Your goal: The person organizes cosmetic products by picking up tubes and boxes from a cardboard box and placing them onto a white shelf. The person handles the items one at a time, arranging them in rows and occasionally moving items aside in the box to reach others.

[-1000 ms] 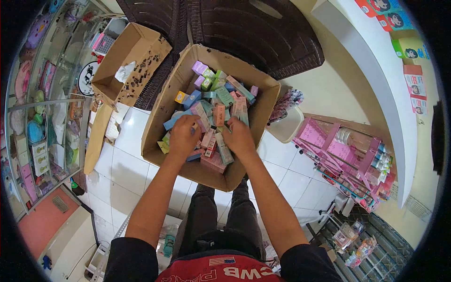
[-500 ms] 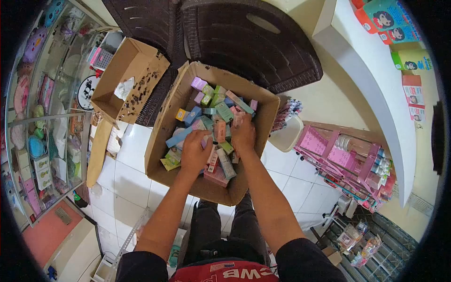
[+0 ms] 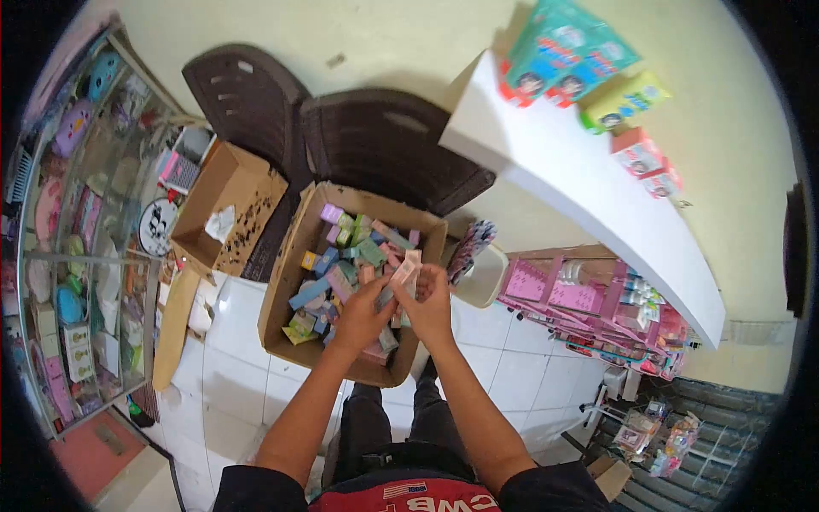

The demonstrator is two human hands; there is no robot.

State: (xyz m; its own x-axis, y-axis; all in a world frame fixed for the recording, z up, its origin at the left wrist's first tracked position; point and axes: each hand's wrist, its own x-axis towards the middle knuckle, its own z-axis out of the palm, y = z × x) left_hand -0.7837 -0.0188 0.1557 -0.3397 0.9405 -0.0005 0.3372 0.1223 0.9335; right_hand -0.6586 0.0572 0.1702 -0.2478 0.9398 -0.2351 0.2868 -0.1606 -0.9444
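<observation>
A large open cardboard box [image 3: 273, 320] stands in front of me, filled with small coloured product boxes in purple, green, blue, yellow and pink. Over its right part, both hands meet around a small pink-orange box [image 3: 408, 268]. My left hand [image 3: 363, 317] is closed with its fingers at the lower left of that small box. On its right side, my right hand [image 3: 429, 309] is closed too, fingers curled against it. A purple box [image 3: 332, 213] lies near the far left corner of the carton.
Dark brown chairs [image 3: 384, 141] stand behind the carton. Left are a smaller cardboard box [image 3: 200, 213] and a glass display case [image 3: 107, 282]. Right are a cream bin [image 3: 480, 277], a pink rack [image 3: 589, 294] and a white curved shelf [image 3: 580, 179] bearing packets.
My hands have come together and lifted a small pink-orange box above the others. The view has shifted, showing more wall and shelf, with the carton lower and further left.
</observation>
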